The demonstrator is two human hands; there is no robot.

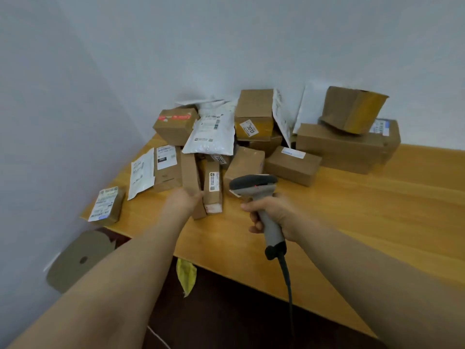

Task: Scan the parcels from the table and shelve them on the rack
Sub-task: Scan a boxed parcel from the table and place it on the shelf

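Early stage, seemingly: my left hand (185,199) grips 1 narrow box (190,172), my right hand (274,215) the scanner (254,185); parcel pile (254,114) not yet shelved.

The table (377,222) shows honey-toned wood grain, smooth with a soft sheen. The parcels (293,166) are mostly matt brown cardboard. The narrow box (190,170) at nine o'clock is bare and dull, and the tilted box (352,109) at two o'clock carries glossy yellowish tape. The mailer (214,132) at twelve o'clock is white plastic film, crinkled and slightly shiny. The labels (166,157) are white paper. The scanner (251,183) is matt grey plastic, its cable (286,278) black and rubbery.
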